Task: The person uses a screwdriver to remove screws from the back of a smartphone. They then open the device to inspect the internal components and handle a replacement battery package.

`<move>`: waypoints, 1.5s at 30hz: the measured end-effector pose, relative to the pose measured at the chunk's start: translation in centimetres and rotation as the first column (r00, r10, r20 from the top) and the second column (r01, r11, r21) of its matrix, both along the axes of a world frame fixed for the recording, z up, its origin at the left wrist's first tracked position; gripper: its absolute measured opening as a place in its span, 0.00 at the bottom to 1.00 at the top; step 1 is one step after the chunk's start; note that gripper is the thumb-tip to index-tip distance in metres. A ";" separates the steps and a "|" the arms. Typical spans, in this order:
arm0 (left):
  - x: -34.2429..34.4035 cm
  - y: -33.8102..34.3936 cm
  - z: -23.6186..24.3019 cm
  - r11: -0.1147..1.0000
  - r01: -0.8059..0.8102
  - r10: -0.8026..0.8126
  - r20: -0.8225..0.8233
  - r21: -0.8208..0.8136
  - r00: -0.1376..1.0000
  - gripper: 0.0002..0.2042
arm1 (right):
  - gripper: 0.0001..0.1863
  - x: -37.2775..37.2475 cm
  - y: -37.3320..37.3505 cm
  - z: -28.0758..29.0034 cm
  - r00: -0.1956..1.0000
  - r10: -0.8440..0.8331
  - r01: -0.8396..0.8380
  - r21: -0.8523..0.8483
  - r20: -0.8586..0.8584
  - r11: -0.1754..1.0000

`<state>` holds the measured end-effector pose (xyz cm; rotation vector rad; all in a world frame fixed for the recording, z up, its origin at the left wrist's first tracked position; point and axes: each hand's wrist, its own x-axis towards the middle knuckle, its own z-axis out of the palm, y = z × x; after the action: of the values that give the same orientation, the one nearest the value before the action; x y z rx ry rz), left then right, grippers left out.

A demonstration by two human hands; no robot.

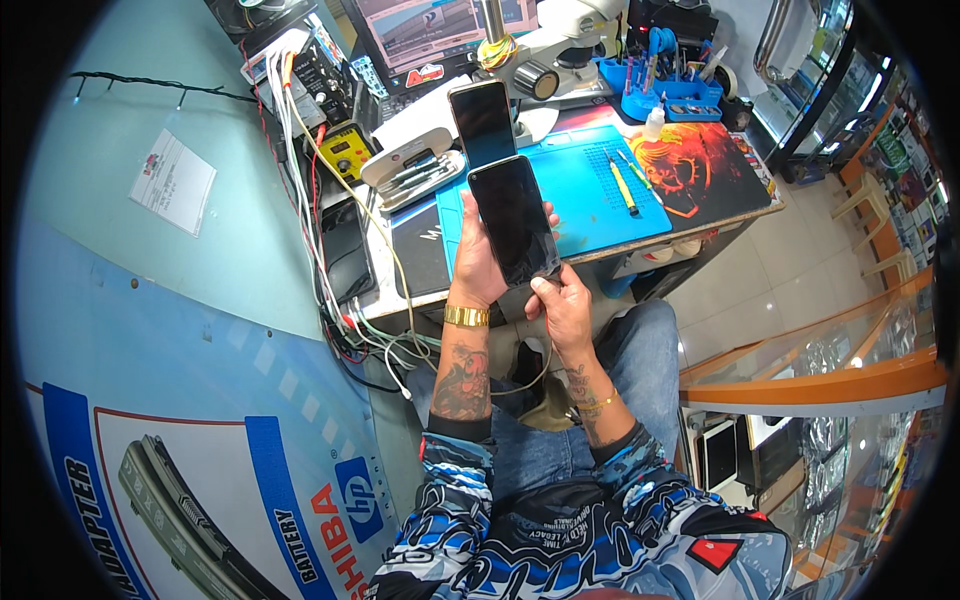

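My left hand (478, 262) is wrapped round a black smartphone (512, 215), its dark screen facing up toward me, with fingertips showing at the far side. At the phone's lower right corner, my right hand (564, 305) is closed in a pinch. A thin cable (549, 352) trails down from beneath these fingers; its plug is hidden. Just beyond the held phone, a second smartphone (482, 122) with a dark screen stands in front of the microscope (537, 80). Under both phones spreads a blue work mat (575, 190) on the bench.
A yellow-handled tool (624, 188) lies on the mat. Left of it sits an open case of tools (415, 175), near a yellow instrument (346, 152). Bundled cables (305, 190) hang at the bench's left side. A blue tool organizer (660, 95) and small white bottle (654, 124) stand at back right.
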<state>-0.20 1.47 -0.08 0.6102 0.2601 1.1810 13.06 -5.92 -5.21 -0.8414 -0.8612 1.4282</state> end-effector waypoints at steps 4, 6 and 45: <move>0.1 -0.1 0.1 1.000 0.003 -0.003 0.019 -0.012 1.000 0.44 | 0.10 0.0 -0.1 0.2 1.000 -0.007 0.007 0.008 0.007 1.000; 0.0 -0.2 0.2 1.000 0.002 -0.002 0.017 -0.013 1.000 0.44 | 0.11 -0.1 -0.1 0.2 1.000 -0.010 0.010 0.017 0.004 1.000; 0.1 -0.4 1.0 0.992 -0.124 0.124 -0.026 0.019 0.992 0.42 | 0.10 -0.9 -0.7 0.3 0.999 -0.013 0.013 0.004 0.034 1.000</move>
<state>-0.09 1.11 0.91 0.6326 0.3147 1.2963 12.14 -6.65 -4.87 -0.8692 -0.8826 1.4036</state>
